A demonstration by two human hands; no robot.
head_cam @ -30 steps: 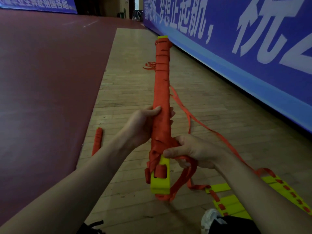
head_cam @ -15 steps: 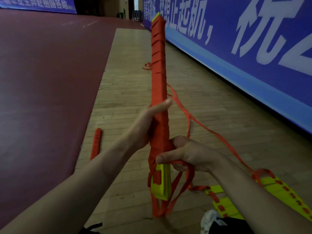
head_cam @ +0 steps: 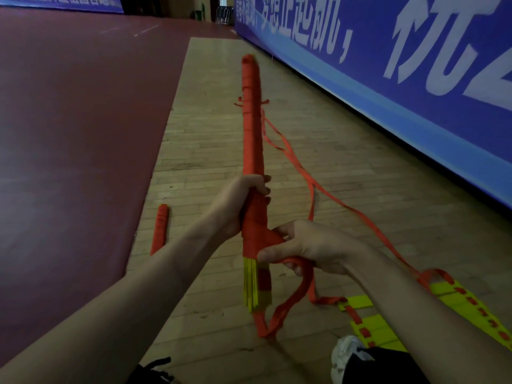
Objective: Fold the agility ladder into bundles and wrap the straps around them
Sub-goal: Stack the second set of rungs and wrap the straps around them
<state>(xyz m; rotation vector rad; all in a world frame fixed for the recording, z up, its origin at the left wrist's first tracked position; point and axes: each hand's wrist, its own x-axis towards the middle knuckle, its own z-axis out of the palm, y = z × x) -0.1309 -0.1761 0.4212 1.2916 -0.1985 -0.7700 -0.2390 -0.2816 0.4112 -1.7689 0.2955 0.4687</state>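
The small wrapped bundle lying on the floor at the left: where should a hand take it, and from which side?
Probably at its middle, from above. The wrapped bundle lies flat on the floor, long and thin, so the grip can span its narrow width, and a middle hold should keep it level.

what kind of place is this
Likely an indoor sports hall: wood-strip floor beside dark red court surfacing, a blue wall banner, and an agility ladder bundle with its orange strap.

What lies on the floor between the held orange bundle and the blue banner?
In the head view, a loose orange strap trails over bare wooden floor between the bundle and the banner; nothing else.
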